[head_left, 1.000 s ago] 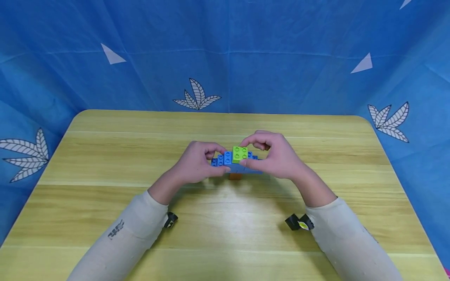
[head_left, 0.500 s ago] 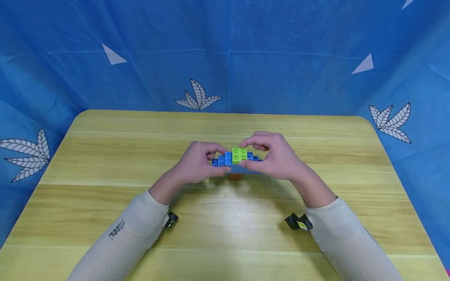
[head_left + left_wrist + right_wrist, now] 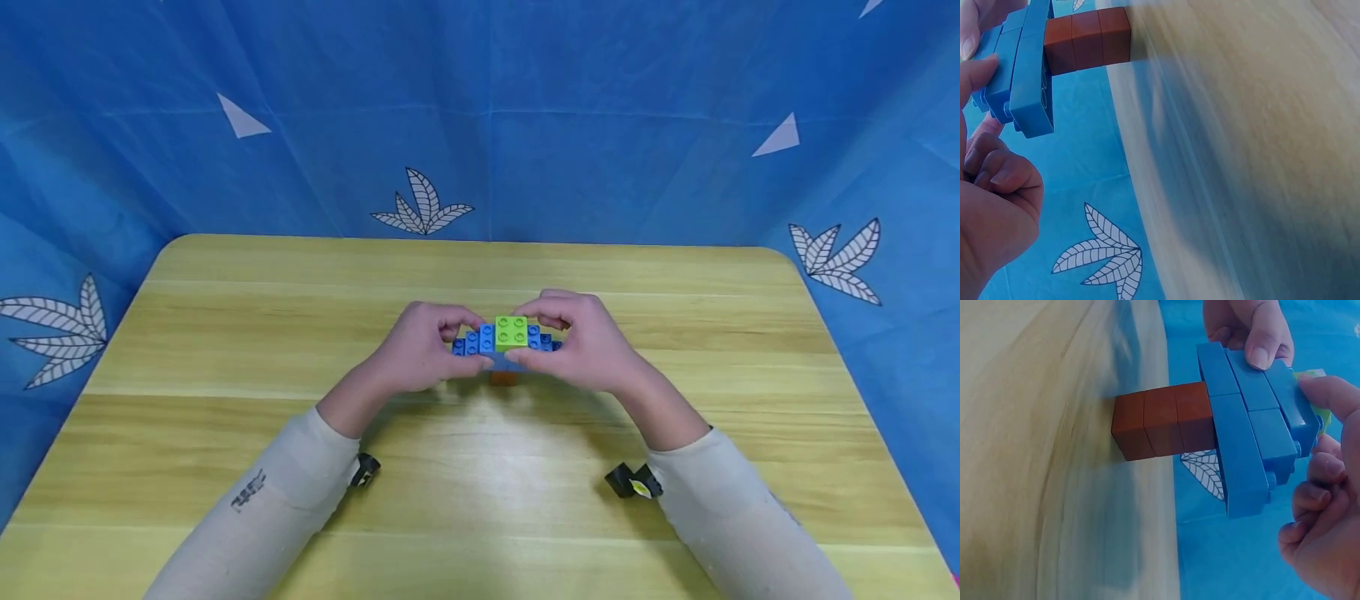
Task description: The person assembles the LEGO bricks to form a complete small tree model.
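Note:
A stack of toy building bricks stands on the table, its orange-brown brick column [image 3: 1163,419] at the bottom. Stepped blue bricks [image 3: 1241,437] widen above it, narrowing tier by tier upward. On top sits a lime green brick [image 3: 512,332] with studs up. My left hand [image 3: 420,350] pinches the blue tiers from the left, thumb in front and index finger behind. From the right, my right hand [image 3: 585,342] pinches the top of the stack, its thumb [image 3: 1329,394] against the uppermost blue tier just below the green brick. Its index finger is partly hidden behind the green brick.
The light wooden table [image 3: 495,483] extends around the stack on all sides. A blue cloth [image 3: 480,108] with white leaf prints hangs behind the table's far edge. Black wrist devices [image 3: 633,481] sit on both sleeves.
My right hand has shifted slightly down and nearer, its thumb sliding from the green brick's front to the blue tier below it. My left hand keeps its hold.

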A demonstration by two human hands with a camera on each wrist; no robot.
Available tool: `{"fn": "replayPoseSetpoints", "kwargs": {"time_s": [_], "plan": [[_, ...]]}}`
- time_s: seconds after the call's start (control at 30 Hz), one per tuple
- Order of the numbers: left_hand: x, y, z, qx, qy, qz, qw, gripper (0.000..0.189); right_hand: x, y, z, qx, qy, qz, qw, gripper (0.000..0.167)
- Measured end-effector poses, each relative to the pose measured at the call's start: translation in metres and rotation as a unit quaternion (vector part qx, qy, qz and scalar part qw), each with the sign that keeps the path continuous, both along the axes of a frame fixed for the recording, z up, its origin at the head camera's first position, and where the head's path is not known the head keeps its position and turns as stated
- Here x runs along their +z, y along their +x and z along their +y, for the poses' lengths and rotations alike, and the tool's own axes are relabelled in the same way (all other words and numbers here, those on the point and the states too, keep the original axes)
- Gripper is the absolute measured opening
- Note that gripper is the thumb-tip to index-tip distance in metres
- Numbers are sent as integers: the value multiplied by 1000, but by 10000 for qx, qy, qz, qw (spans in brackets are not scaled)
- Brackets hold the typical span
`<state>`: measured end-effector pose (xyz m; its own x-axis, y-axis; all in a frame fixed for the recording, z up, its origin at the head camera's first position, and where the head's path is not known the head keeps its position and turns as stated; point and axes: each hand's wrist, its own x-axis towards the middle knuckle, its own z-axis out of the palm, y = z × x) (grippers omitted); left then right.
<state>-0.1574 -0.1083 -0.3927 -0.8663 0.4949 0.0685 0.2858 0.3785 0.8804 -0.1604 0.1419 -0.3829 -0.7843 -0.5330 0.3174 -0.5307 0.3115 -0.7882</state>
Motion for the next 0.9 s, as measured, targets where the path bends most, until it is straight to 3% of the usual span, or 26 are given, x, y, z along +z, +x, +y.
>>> {"fn": "replayPoseSetpoints", "kwargs": {"time_s": [0.43,0.67,0.9], "plan": [[3,3,-1,180,-298,5,9994,42,-10,12,10,-537,36,-88,9985,49],[0,4,-15,257,-342,86,9990,52,-21,25,26,-903,210,-289,9953,50],[-7,8,-28,333,-450,68,9984,48,-35,34,37,-1404,167,-449,9889,47]]}}
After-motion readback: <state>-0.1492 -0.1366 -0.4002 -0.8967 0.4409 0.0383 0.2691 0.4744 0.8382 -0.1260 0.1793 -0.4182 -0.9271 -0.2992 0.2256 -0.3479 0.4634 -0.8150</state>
